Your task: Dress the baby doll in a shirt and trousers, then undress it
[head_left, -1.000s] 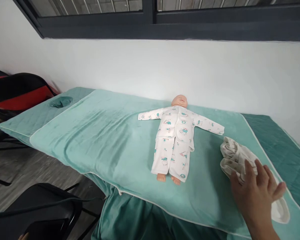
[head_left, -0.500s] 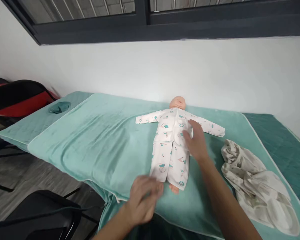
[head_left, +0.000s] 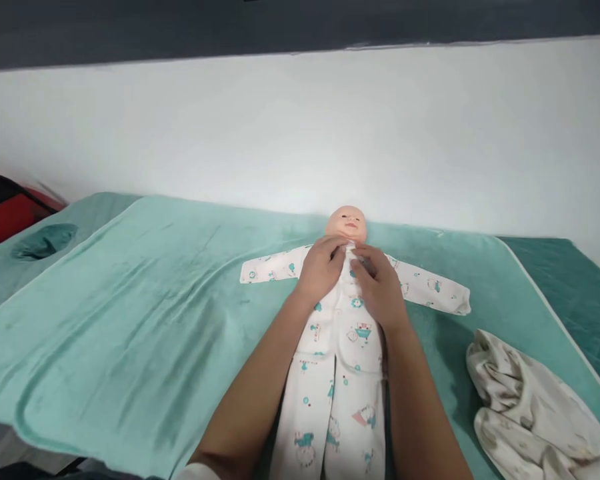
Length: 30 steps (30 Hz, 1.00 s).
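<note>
A baby doll (head_left: 349, 223) lies on its back, its head toward the wall. It wears a white printed long-sleeved baby top (head_left: 357, 330) and matching trousers (head_left: 305, 427); both sleeves stretch out to the sides. At the neckline, my left hand (head_left: 323, 267) has its fingers closed on the top's collar on the left side. My right hand (head_left: 379, 280) pinches the collar on the right side, thumb and fingers close together. The fingertips partly hide the fabric edges between them.
A crumpled cream cloth garment (head_left: 530, 407) lies to the right. The teal sheet (head_left: 130, 320) covers a massage bed with a face hole (head_left: 45, 241) at the left end. A white wall (head_left: 180, 133) runs along the back, and a red and black chair (head_left: 10, 207) stands far left.
Both hands have moved up to the doll's collar, the left from near the feet, the right from the chest. My view has come closer to the doll.
</note>
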### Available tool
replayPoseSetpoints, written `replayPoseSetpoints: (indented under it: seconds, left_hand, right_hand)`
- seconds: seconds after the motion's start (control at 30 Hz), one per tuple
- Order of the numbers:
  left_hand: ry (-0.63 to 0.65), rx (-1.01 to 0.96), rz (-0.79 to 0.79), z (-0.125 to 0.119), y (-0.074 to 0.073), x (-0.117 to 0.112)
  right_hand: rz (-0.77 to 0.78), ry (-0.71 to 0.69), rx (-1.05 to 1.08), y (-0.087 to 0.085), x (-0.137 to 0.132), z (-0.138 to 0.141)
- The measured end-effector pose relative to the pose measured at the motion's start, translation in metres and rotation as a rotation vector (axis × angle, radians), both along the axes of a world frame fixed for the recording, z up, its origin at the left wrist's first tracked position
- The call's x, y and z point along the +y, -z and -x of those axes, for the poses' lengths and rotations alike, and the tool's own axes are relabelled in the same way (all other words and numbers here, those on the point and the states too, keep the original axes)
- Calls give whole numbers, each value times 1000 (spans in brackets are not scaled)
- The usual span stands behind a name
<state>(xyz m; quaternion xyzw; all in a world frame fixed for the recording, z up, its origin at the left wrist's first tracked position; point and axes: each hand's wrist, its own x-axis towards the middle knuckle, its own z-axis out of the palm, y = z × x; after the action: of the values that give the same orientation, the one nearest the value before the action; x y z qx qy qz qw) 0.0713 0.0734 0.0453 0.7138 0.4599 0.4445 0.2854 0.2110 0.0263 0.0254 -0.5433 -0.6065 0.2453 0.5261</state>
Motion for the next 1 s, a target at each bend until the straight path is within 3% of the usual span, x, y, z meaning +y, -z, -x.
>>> replayPoseSetpoints:
  seconds: [0.27, 0.63, 1.0]
  left_hand:
    - [5, -73, 47, 7, 5, -5]
    - [-80, -185, 125, 7, 8, -4]
    - [-14, -246, 133, 8, 13, -1]
  right_hand:
    - [-12, 24, -49, -4, -1, 9]
    - [-13, 25, -43, -7, -4, 10]
    - [56, 43, -65, -8, -5, 11]
